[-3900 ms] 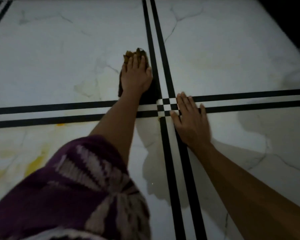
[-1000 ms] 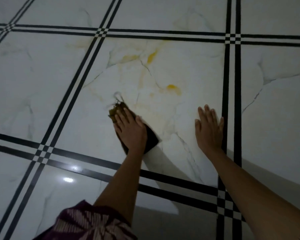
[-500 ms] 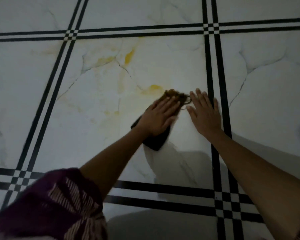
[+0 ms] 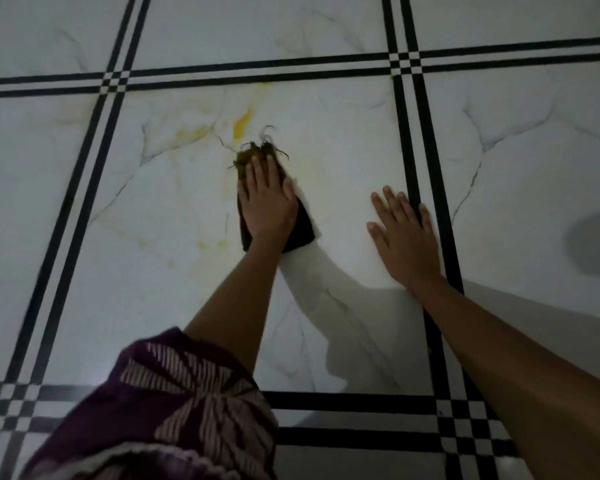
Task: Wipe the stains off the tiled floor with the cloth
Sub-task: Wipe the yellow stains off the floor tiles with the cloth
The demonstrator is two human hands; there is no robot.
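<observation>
I watched the left hand (image 4: 267, 202), palm flat, sweep the cloth (image 4: 300, 227) away from the splayed right hand (image 4: 405, 237) to just below the yellow stain (image 4: 242, 122), still unwiped on the tiled floor (image 4: 84, 237).

Hands (image 4: 267, 206) (image 4: 406, 237) flat on cloth (image 4: 302, 228) and floor (image 4: 153, 278).

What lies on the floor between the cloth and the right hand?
In the head view, only bare pale tile lies between the cloth and the right hand, which rests flat apart from it.
</observation>
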